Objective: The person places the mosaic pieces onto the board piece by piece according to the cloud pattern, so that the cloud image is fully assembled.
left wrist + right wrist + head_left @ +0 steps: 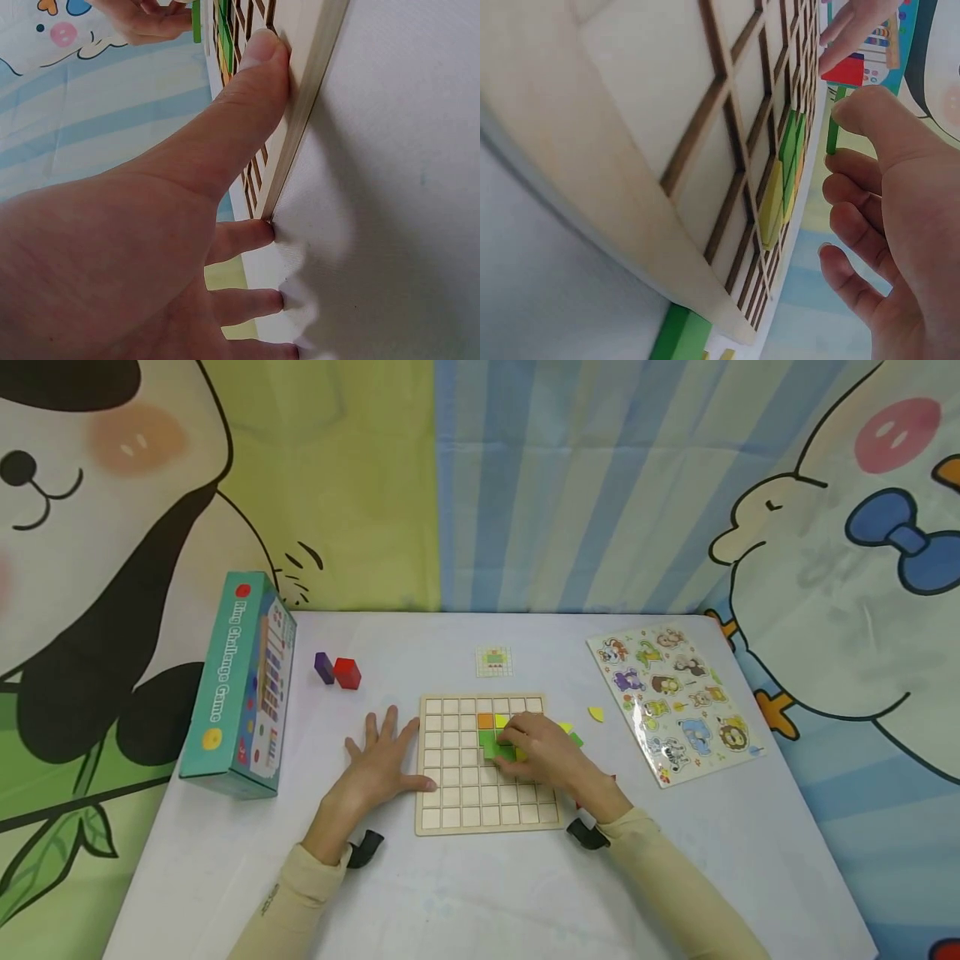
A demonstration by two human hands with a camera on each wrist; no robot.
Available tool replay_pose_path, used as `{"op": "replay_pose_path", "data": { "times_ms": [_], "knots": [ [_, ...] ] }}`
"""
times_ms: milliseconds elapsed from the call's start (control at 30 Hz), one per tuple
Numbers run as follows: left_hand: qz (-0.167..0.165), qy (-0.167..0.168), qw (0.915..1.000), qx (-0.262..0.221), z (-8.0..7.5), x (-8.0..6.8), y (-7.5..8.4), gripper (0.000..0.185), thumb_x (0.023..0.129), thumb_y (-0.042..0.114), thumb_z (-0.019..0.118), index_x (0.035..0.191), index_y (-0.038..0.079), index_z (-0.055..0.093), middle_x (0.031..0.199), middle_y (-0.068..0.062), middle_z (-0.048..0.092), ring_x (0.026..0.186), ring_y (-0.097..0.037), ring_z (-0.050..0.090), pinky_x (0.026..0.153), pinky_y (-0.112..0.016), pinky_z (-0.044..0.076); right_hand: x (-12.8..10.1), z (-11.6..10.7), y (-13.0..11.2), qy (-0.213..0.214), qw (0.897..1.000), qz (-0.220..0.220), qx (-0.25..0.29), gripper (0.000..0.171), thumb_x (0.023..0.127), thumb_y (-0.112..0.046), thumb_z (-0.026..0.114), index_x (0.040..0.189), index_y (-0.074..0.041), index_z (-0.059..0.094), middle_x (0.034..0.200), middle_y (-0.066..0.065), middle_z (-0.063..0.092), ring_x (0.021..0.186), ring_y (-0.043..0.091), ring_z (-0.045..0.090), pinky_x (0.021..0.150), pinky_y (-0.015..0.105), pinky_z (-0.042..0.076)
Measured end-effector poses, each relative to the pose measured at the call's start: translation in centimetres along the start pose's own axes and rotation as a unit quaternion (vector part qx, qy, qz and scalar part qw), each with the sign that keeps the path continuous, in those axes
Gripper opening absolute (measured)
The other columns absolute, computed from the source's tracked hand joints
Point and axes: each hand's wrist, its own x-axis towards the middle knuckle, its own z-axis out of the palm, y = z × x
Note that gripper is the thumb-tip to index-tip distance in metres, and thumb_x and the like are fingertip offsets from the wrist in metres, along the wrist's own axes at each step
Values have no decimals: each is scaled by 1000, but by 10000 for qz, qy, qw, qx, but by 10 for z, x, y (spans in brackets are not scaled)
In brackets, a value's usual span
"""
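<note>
Left hand (375,768) spreads its fingers wide, thumb on the left rim of the wooden grid board (450,797); orange, yellow and green tiles (489,748) occupy upper-middle compartments; above them, the right hand (553,752) pinches a green piece (833,135).

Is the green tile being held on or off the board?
Off: in the right wrist view, the right hand pinches the green tile, a gap showing between it and the board.
</note>
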Motion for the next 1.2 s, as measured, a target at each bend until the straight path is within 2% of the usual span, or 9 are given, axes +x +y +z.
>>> {"op": "replay_pose_path", "data": {
  "times_ms": [300,567,900,1200],
  "knots": [
    [-8,-12,10000,-66,-1,0,2,112,74,51,86,160,8,28,167,-31,3,150,-61,-4,103,-88,6,-2,4,-2,-219,9996,130,-157,24,85,-32,81,96,-11,77,90,-2,66,80,13,59,74,30,52],
    [1,-5,10000,-8,0,1,2,111,74,51,86,160,8,30,167,-31,5,149,-62,-2,103,-89,7,-5,9,-2,-265,9993,126,-248,25,85,-34,81,98,-13,76,93,-3,67,82,13,59,73,29,51],
    [8,23,10000,-13,-2,1,4,112,73,50,87,160,8,30,167,-32,6,149,-63,-1,102,-89,7,-6,2,-1,-215,9994,215,-141,29,84,-33,83,99,-10,77,94,1,67,86,16,60,81,33,53],
    [-42,-12,10000,-36,-2,-1,3,111,74,50,87,160,7,29,166,-32,5,149,-63,-1,102,-89,7,-24,-14,10,-312,9965,760,-169,28,82,-30,85,99,-9,77,97,0,68,90,16,61,81,34,53]
  ]
}}
